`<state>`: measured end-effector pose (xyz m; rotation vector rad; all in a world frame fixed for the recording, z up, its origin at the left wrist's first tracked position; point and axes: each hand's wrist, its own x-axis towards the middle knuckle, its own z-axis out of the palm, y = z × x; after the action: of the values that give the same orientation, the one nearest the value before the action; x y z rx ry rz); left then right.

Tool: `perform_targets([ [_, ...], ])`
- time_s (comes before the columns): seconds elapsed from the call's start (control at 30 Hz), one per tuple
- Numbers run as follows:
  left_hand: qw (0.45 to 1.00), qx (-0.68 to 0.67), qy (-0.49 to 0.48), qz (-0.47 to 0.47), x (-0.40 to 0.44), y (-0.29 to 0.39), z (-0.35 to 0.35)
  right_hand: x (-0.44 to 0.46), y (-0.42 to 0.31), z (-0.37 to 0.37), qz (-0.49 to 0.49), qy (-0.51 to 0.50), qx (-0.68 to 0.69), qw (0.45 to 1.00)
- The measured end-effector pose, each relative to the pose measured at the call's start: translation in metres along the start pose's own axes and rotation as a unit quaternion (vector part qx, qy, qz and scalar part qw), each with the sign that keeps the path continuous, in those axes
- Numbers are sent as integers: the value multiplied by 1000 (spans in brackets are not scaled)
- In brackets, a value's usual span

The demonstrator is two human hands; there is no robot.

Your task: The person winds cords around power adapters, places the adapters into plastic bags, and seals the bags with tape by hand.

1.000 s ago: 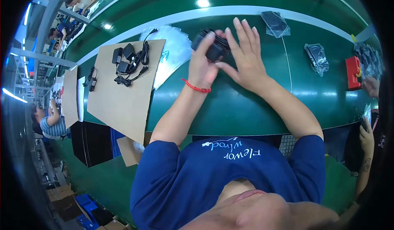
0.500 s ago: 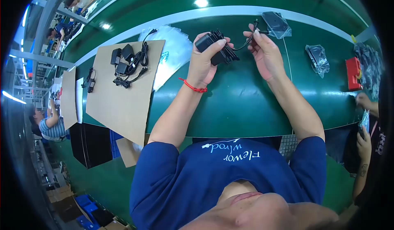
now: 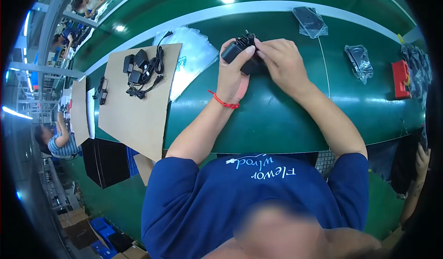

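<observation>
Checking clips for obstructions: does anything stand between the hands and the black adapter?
Nothing visible does: the left hand holds the black adapter, and the right hand is at its bundled cord. The plastic-wrapped packs lie to the right, apart from both hands.

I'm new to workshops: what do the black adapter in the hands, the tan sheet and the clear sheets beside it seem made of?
Black adapter: probably hard plastic, low sheen, judging by its smooth block. Tan sheet: likely matte cardboard, flat, brown, dull. Clear sheets: apparently glossy plastic film, translucent, catching light.
</observation>
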<state>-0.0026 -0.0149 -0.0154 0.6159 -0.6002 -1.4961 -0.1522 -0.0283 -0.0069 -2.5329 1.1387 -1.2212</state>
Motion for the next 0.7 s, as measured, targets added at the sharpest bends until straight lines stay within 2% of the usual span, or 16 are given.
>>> perform_targets([
  [0.13,998,-23,60,12,-1,-5,-6,-4,-30,15,20,49,-35,998],
  [0.27,999,8,29,45,-5,-12,0,-2,-10,17,48,12,7,999],
  [0.4,999,2,-35,20,0,-13,-7,5,0,7,86,-29,95,991],
  [0.5,987,148,-51,43,18,0,-12,8,11,-3,75,-9,65,995],
  [0.57,942,334,1,40,30,40,-19,5,19,-7,77,-1,55,995],
  [0.6,859,497,41,116,39,59,-36,4,25,-9,118,-9,73,990],
  [0.63,739,642,77,188,45,73,-52,5,30,-10,156,-16,90,983],
  [0.67,736,646,76,190,47,78,-60,6,33,-10,194,-21,107,975],
  [0.7,630,752,110,162,49,82,-68,7,35,-9,194,-16,111,974],
])
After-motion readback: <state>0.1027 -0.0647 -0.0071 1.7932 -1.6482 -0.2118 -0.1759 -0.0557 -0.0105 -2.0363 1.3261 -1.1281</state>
